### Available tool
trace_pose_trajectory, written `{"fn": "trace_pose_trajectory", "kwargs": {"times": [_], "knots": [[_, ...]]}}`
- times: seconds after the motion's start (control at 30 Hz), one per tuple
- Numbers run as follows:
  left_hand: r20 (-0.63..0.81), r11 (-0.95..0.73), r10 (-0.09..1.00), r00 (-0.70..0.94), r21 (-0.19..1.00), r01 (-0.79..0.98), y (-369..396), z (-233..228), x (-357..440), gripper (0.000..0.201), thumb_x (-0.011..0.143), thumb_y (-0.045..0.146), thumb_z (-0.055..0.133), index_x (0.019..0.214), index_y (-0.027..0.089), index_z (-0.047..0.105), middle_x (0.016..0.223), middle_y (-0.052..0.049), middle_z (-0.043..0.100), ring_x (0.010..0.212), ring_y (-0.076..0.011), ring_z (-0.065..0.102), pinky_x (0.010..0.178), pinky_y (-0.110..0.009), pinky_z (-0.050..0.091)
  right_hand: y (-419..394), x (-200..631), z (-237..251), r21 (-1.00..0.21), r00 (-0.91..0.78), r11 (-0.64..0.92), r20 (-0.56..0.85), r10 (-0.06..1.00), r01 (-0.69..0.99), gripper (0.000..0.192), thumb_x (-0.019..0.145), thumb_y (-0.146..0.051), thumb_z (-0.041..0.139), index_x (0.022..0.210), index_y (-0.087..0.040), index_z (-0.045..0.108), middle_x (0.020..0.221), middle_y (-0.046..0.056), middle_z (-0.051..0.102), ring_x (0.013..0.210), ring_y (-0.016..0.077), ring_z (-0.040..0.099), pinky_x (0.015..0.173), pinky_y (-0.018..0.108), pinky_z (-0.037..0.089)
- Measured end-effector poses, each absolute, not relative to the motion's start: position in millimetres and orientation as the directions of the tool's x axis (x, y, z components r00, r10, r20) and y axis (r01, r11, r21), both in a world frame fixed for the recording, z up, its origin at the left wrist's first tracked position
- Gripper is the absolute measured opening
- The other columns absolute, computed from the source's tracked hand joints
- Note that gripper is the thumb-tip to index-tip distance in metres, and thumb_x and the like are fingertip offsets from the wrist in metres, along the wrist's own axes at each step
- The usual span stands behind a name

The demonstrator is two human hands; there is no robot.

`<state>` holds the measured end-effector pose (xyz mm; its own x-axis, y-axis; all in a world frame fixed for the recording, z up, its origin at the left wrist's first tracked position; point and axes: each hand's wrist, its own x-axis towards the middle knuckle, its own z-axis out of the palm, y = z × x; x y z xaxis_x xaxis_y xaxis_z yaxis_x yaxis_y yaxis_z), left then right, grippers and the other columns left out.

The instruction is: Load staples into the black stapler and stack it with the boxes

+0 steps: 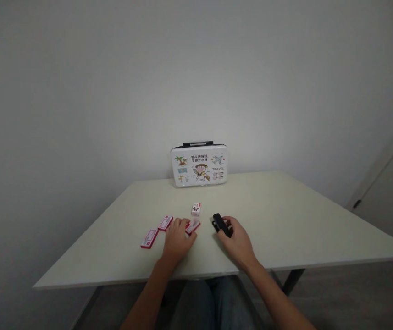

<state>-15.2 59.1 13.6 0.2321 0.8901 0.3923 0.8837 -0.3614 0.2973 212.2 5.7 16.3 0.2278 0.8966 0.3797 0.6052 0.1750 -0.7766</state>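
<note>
Plain white wall fills the background, and a pale table [285, 220] takes up most of the lower view, so nothing much gets in the way visually.

Biggest item is the white travel-print case [199, 165], standing upright at 12 o'clock on the far edge against the wall, well apart from the hands.

Next, the right hand [237, 240] rests on the table with its fingers curled over a black stapler [221, 224] at about 1 o'clock from the wrist. Looks like a loose wrap, not a real squeeze, and I can't tell how far the thumb comes round underneath.

The left hand [177, 238] lies palm down, its fingertips touching a small red staple box [192, 226] at its 1 o'clock. It's pressing or nudging it, not actually holding it.

Two more red boxes sit at 10 o'clock [165, 223] and 9 o'clock [149, 239] of that hand, and a small white box [196, 209] stands upright at 12 between both hands.

What I'd worry about: with only fingertips on it, the red box could skid or spin away into the white box and knock it over. The loose hold on the stapler could let it tip or slip out if lifted quickly.
</note>
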Motion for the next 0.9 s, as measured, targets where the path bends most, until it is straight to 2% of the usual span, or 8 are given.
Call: {"fn": "trace_pose_trajectory", "kwargs": {"times": [0.13,0.27,0.37,0.5,0.6,0.7,0.8,0.9], "knots": [[0.37,-0.466,0.864,0.342,0.329,0.821,39,14,-25,0.045,0.077,0.03,0.07,0.121,0.03,0.062,0.129,-0.007,0.056,0.121,-0.0285,0.049,0.104,-0.045,0.037,6,213,23,-0.63,0.123,0.253,0.49,0.863,0.734,0.04,0.085,-0.023,0.055,0.124,-0.023,0.065,0.117,0.008,0.066,0.11,0.0262,0.058,0.1,0.037,0.042],[0.356,-0.608,0.79,0.498,0.358,0.708,21,16,-29,0.056,0.084,0.041,0.068,0.138,0.038,0.052,0.153,-0.002,0.041,0.136,-0.029,0.04,0.112,-0.049,0.032,19,188,31,-0.569,-0.007,0.341,0.507,0.862,0.748,0.039,0.089,-0.027,0.059,0.128,-0.024,0.065,0.119,0.008,0.066,0.114,0.0255,0.057,0.114,0.043,0.027],[0.34,-0.641,0.767,0.544,0.365,0.676,16,17,-29,0.059,0.087,0.044,0.066,0.143,0.036,0.048,0.151,-0.003,0.045,0.137,-0.0278,0.041,0.115,-0.049,0.031,29,163,36,-0.543,-0.06,0.346,0.475,0.878,0.765,0.034,0.085,-0.037,0.069,0.116,-0.023,0.07,0.11,0.008,0.069,0.107,0.0266,0.059,0.11,0.043,0.031],[0.357,-0.649,0.759,0.545,0.345,0.678,12,17,-31,0.056,0.09,0.039,0.062,0.143,0.031,0.046,0.148,-0.004,0.05,0.14,-0.0255,0.04,0.119,-0.047,0.029,38,147,43,-0.586,0.023,0.284,0.46,0.888,0.759,0.017,0.081,-0.033,0.07,0.093,-0.022,0.072,0.094,0.007,0.07,0.095,0.0251,0.061,0.098,0.039,0.039],[0.377,-0.646,0.758,0.532,0.328,0.689,10,19,-30,0.056,0.091,0.037,0.062,0.144,0.03,0.046,0.15,-0.005,0.048,0.14,-0.0253,0.041,0.118,-0.047,0.03,44,156,48,-0.776,0.199,0.278,0.456,0.867,0.566,0.02,0.085,-0.039,0.064,0.093,-0.022,0.07,0.094,0.005,0.071,0.091,0.0229,0.062,0.089,0.035,0.045],[0.39,-0.636,0.766,0.511,0.337,0.695,10,21,-27,0.052,0.091,0.034,0.061,0.141,0.03,0.048,0.149,-0.005,0.05,0.138,-0.0244,0.044,0.117,-0.046,0.032,48,185,46,-0.952,0.419,0.249,0.303,0.856,0.179,0.034,0.087,-0.05,0.056,0.098,-0.019,0.066,0.097,0.009,0.072,0.091,0.0238,0.065,0.078,0.033,0.052],[0.407,-0.63,0.771,0.49,0.367,0.685,12,20,-25,0.046,0.093,0.031,0.057,0.139,0.03,0.051,0.147,-0.004,0.052,0.136,-0.0234,0.046,0.117,-0.046,0.032,43,222,32,-0.966,0.493,0.176,0.062,0.868,-0.19,0.04,0.088,-0.054,0.05,0.102,-0.019,0.061,0.106,0.012,0.071,0.098,0.0267,0.067,0.07,0.033,0.057],[0.417,-0.639,0.767,0.487,0.431,0.637,17,15,-28,0.046,0.092,0.028,0.058,0.137,0.028,0.052,0.144,-0.006,0.054,0.135,-0.0246,0.047,0.117,-0.047,0.032,31,256,13,-0.953,0.46,0.081,-0.065,0.886,-0.291,0.035,0.084,-0.052,0.057,0.099,-0.021,0.061,0.107,0.01,0.07,0.099,0.0261,0.068,0.075,0.035,0.06]]}}
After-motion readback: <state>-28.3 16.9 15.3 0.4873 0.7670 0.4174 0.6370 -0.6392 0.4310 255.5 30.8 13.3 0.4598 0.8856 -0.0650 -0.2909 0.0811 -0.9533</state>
